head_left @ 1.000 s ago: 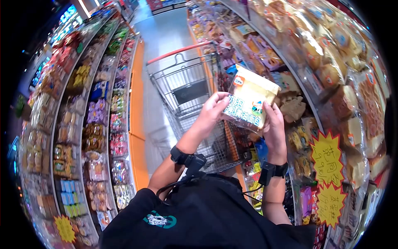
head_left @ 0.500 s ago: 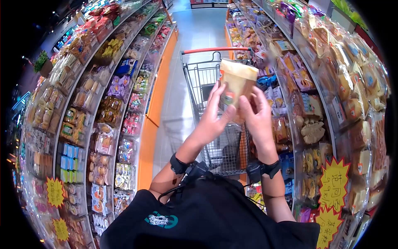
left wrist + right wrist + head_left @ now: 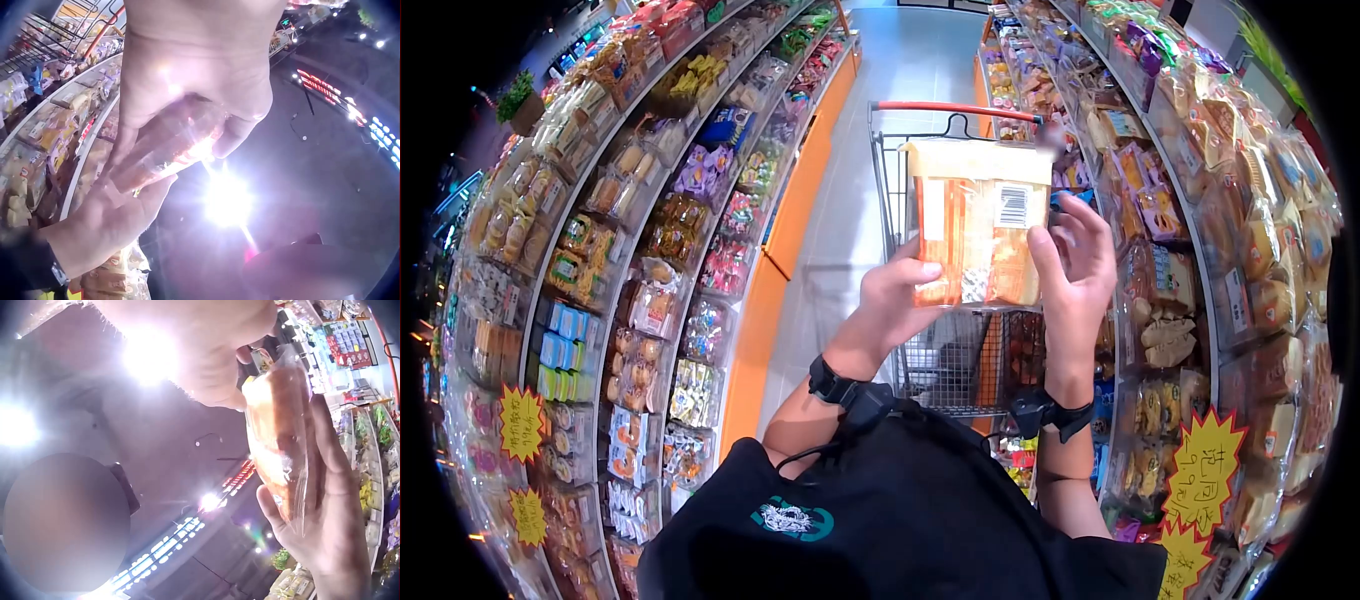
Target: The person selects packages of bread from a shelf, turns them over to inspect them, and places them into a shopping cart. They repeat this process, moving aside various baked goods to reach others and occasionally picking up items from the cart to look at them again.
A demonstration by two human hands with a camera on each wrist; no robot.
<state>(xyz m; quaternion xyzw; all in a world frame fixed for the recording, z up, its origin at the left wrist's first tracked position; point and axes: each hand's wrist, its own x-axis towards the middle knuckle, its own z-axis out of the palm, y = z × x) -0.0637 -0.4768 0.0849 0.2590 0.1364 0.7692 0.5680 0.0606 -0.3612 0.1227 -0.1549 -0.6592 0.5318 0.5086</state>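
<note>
A clear-wrapped bread package (image 3: pixel 983 235) is held up in front of the chest, its barcode side towards the head camera. My left hand (image 3: pixel 900 292) grips its lower left side, thumb on the front and the fingers hidden behind. Beside the right edge is my right hand (image 3: pixel 1077 262), its thumb touching that edge and its fingers loosely bent, apart from the wrapper. The left wrist view shows the package (image 3: pixel 172 147) edge-on between both hands. In the right wrist view the left hand (image 3: pixel 325 519) holds the package (image 3: pixel 278 431) from below.
Behind the package stands a shopping cart (image 3: pixel 950 350) with a red handle (image 3: pixel 955 108). Shelves of packaged snacks line the left (image 3: pixel 680 225) and breads the right (image 3: pixel 1265 260). Yellow price signs (image 3: pixel 1203 472) hang low on the right.
The package has been turned from its printed front to its barcode side. My right hand let go while turning it and has moved to its right edge. The view has shifted along the aisle.
</note>
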